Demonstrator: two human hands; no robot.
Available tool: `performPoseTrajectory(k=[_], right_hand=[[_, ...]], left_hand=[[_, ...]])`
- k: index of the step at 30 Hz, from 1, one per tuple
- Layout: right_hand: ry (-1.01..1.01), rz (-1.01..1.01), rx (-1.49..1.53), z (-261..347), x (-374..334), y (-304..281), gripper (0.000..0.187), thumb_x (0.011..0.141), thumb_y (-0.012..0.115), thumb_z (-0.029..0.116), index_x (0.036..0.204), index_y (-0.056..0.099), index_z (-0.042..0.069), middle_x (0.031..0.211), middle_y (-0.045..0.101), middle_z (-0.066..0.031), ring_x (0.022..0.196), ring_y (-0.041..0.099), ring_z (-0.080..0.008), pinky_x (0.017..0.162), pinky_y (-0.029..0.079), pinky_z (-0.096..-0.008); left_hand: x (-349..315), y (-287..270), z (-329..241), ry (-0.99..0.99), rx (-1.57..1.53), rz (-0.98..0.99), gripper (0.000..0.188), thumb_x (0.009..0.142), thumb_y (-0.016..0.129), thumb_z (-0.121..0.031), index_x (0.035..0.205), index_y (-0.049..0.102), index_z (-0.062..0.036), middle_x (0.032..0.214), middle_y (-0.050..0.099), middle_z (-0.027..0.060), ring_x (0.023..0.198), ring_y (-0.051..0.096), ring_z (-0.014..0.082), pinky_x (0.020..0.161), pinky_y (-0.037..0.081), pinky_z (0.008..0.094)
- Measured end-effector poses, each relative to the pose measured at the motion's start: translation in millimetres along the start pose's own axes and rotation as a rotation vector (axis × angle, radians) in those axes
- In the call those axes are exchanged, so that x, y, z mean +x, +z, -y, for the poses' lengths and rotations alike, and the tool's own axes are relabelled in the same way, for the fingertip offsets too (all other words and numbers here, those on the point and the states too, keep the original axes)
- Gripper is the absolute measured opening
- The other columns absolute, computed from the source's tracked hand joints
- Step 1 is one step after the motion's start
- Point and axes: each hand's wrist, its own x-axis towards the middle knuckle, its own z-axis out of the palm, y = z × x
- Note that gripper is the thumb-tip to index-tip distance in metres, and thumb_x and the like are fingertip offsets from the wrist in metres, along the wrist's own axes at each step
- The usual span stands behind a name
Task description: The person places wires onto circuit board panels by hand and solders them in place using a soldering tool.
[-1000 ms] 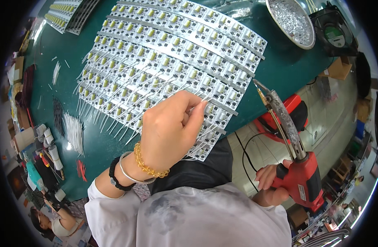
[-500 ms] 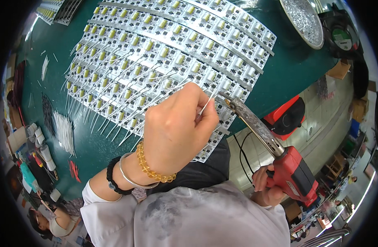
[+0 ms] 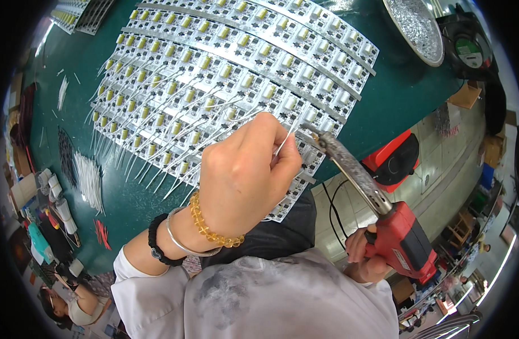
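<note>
My left hand (image 3: pixel 245 166) is closed in a pinch on a thin white wire (image 3: pixel 284 141), above a large panel of circuit boards (image 3: pixel 271 62). The wire's upper end points at the boards by the soldering tip. My right hand (image 3: pixel 366 257) grips a red soldering gun (image 3: pixel 406 243) by its handle. Its long metal barrel reaches up and left, and the dark tip is over the boards, close to the wire's end. Whether tip and wire touch, I cannot tell. Many boards on the panel's left and near side carry white wires; yellow-and-white cylindrical parts stand in rows.
On the green table (image 3: pixel 47 113) at left lie a bundle of white wires (image 3: pixel 89 182), dark wires (image 3: pixel 65 155) and short red wires (image 3: pixel 102 234). A bowl of silvery scraps (image 3: pixel 415 28) stands far right, beside a black fan-like device (image 3: pixel 471 48). Another person (image 3: pixel 81 299) sits at lower left.
The soldering gun's tip has shifted slightly away from me over the boards. My left hand keeps its pinch on the wire and has barely moved.
</note>
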Motion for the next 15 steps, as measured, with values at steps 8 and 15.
performPoseTrajectory(k=[8,15], right_hand=[[0.017,-0.087,0.093,7.8,9.6,13.5,0.084,0.076,0.055,0.061,0.124,0.037,-0.006,0.049,0.045,-0.0001,0.040,0.044,-0.0115,0.042,0.038,-0.0254],[0.079,-0.259,0.131,14.8,6.7,17.2,0.084,0.078,0.052,0.062,0.125,0.036,-0.006,0.048,0.044,0.0006,0.040,0.042,-0.0117,0.043,0.039,-0.0256]], left_hand=[[-0.9,0.3,-1.1,-0.005,0.005,0.012,0.013,0.073,0.068,-0.003,0.069,0.055,-0.0028,0.050,0.047,-0.0014,0.042,0.037,0.0020,0.041,0.031,0.0185],[9.6,-21.0,-4.0,0.234,0.085,-0.061,0.010,0.070,0.066,0.002,0.071,0.058,-0.0020,0.058,0.053,0.0069,0.046,0.052,0.0183,0.041,0.039,0.0268]])
